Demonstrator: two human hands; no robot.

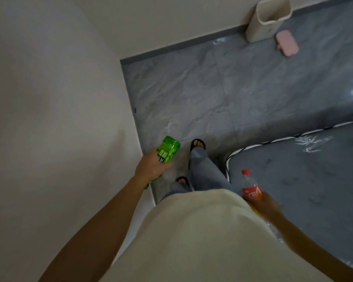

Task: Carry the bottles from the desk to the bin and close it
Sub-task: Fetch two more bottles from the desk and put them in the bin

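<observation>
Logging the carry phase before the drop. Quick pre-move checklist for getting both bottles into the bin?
1. Left hand grips the green bottle: ok.
2. Right hand grips the red-capped bottle: ok, though the hand is blurred.
3. Bin open to receive bottles: ok, no lid on its top.
4. Lid located: ok, if the pink lid lying on the floor beside the bin is the bin's.
5. Path to the bin clear: ok, bare tiles ahead; the mattress borders it on the right.
6. Bin empty enough: cannot tell, its inside barely shows.
</observation>
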